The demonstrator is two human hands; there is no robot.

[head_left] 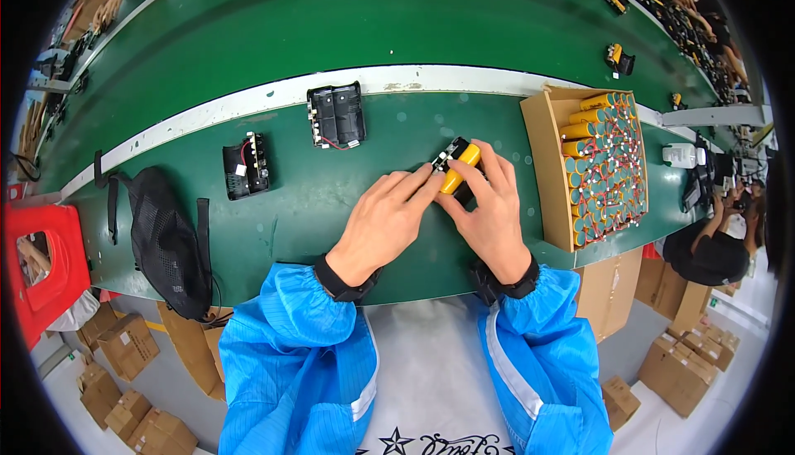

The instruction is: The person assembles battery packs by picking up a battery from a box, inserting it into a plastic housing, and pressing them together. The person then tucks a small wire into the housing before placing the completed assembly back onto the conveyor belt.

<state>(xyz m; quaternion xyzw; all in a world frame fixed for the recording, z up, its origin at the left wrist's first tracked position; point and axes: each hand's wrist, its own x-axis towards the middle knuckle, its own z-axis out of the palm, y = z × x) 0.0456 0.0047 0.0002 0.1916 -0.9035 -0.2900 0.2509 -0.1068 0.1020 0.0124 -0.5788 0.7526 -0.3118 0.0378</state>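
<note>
A black plastic housing [452, 150] with a yellow cylindrical battery [460, 170] in or against it is held tilted, just above the green table. My right hand [493, 221] wraps round its right side, fingers over the battery and thumb below. From the left, my left hand [378, 221] presses its closed fingertips against the housing's edge by the small white parts. Fingers partly hide the housing. Two more black housings, an upper one [352, 114] and a lower one [235, 175], lie to the left, with red wires and white parts along their edges.
An open cardboard box [542, 178] full of yellow wired batteries stands right of my hands. Left lies a black mesh bag [166, 235] with straps; beyond it is a red stool [73, 248]. A white rail [447, 79] borders the green belt [331, 28]. Other people work at the edges.
</note>
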